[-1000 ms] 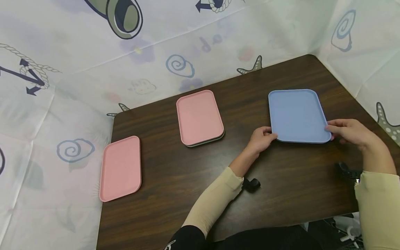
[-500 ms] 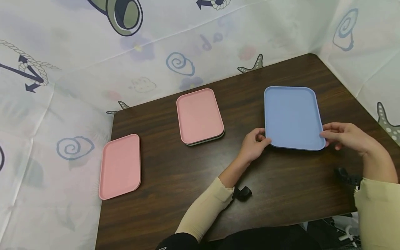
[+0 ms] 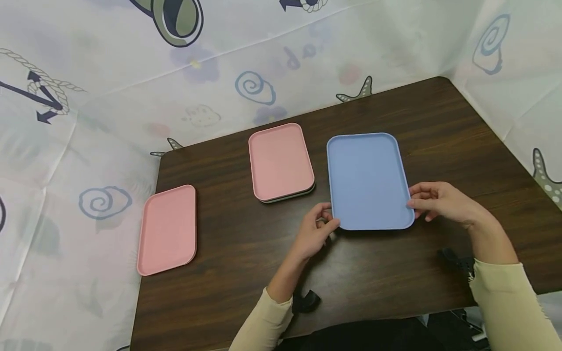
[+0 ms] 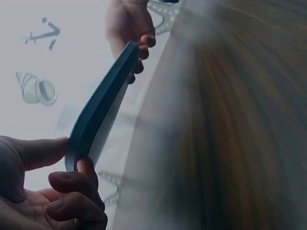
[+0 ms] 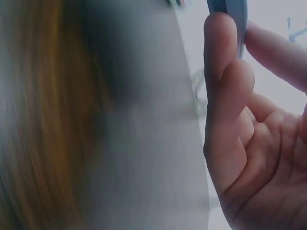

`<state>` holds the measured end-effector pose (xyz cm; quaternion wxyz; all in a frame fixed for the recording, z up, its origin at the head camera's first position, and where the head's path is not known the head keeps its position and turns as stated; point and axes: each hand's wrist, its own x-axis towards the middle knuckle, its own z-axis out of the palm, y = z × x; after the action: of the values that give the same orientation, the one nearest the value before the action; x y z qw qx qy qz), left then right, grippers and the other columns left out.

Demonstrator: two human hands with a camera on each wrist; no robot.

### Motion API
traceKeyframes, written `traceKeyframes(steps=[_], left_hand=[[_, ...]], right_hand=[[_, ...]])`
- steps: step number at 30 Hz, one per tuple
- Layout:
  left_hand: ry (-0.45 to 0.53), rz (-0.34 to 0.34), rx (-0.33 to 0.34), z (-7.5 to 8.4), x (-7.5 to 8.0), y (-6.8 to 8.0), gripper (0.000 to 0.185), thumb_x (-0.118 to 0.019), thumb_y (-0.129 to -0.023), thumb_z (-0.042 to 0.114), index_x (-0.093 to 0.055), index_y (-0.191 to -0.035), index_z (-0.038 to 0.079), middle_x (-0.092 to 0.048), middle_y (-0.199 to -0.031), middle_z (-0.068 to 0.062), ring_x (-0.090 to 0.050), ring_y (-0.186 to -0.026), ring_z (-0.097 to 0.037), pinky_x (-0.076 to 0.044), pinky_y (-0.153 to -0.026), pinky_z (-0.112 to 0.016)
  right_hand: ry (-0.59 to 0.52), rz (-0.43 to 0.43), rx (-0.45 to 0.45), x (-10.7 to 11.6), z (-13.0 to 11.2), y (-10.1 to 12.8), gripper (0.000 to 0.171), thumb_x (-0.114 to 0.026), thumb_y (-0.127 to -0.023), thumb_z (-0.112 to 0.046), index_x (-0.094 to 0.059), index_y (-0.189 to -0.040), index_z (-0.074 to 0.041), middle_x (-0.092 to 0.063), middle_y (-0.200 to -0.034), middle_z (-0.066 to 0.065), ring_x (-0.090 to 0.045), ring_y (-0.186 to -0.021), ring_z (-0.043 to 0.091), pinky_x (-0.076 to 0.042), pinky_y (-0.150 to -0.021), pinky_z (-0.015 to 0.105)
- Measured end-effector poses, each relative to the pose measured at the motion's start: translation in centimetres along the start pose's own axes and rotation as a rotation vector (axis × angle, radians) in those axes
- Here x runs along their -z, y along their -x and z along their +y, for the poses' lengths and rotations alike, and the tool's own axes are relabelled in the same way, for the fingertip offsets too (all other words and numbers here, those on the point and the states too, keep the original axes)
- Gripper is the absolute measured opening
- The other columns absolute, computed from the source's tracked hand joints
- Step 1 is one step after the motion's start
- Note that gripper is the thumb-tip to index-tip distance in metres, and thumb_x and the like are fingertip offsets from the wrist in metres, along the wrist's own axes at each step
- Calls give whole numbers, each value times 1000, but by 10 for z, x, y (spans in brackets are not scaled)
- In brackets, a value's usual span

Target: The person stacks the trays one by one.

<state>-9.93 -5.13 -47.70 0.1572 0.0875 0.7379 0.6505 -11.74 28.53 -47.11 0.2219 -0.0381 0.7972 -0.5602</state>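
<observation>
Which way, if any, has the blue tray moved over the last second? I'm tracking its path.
Yes. The blue tray, held by both hands, has moved left, from the table's right side to right beside the pink tray stack.

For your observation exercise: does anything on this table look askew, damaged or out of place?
Nothing is damaged or spilled. The blue tray is held in both hands, and the middle pink tray sits slightly askew on a paler tray beneath it.

Matt blue plastic tray; dark, smooth wood-grain table.
</observation>
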Motion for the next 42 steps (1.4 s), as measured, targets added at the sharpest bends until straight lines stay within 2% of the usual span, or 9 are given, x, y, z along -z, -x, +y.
traceKeyframes(steps=[6, 10, 15, 20, 28, 33, 42], left_hand=[[6, 55, 8, -17, 36, 33, 39, -68, -92, 6, -57, -129, 0, -56, -88, -10, -40, -51, -7, -35, -45, -20], [-6, 104, 48, -26, 56, 56, 38, -68, -91, 5, -58, -128, 0, -57, -90, -11, -43, -54, -8, -35, -49, -20], [-16, 161, 94, -33, 79, 84, 37, -68, -91, 5, -58, -127, 1, -58, -93, -13, -43, -57, -10, -34, -50, -20], [-28, 193, 96, -36, 96, 104, 36, -68, -92, 7, -59, -127, 2, -56, -94, -15, -43, -59, -11, -33, -51, -21], [-45, 243, 133, -43, 115, 121, 36, -68, -92, 8, -60, -127, 2, -56, -97, -14, -45, -63, -11, -34, -56, -21], [-55, 250, 149, -44, 122, 125, 35, -67, -92, 6, -60, -126, 1, -54, -97, -14, -43, -62, -13, -34, -55, -22], [-32, 245, 179, -48, 127, 124, 35, -65, -93, 4, -59, -127, -1, -50, -100, -15, -40, -59, -11, -32, -51, -21]], right_hand=[[-44, -107, 26, -37, -11, -19, 37, -69, -93, -19, -56, -115, 7, -67, -94, 15, -67, -78, 29, -54, -61, 40], [-57, -168, 51, -62, -19, -29, 36, -69, -92, -17, -56, -114, 8, -67, -92, 15, -68, -76, 29, -53, -58, 38], [-49, -234, 100, -92, -29, -39, 34, -70, -91, -14, -57, -112, 8, -68, -88, 14, -68, -72, 30, -52, -52, 35], [-58, -263, 112, -115, -35, -47, 32, -71, -90, -14, -58, -111, 7, -68, -87, 13, -67, -71, 33, -51, -52, 34], [-77, -287, 126, -141, -42, -56, 30, -72, -90, -14, -60, -110, 5, -69, -86, 11, -67, -71, 35, -52, -52, 36], [-82, -278, 128, -151, -45, -56, 28, -71, -90, -12, -60, -109, 5, -68, -85, 9, -67, -69, 32, -51, -52, 36], [-61, -274, 134, -156, -47, -55, 28, -71, -90, -12, -59, -108, 6, -68, -82, 18, -66, -68, 34, -50, -51, 37]])
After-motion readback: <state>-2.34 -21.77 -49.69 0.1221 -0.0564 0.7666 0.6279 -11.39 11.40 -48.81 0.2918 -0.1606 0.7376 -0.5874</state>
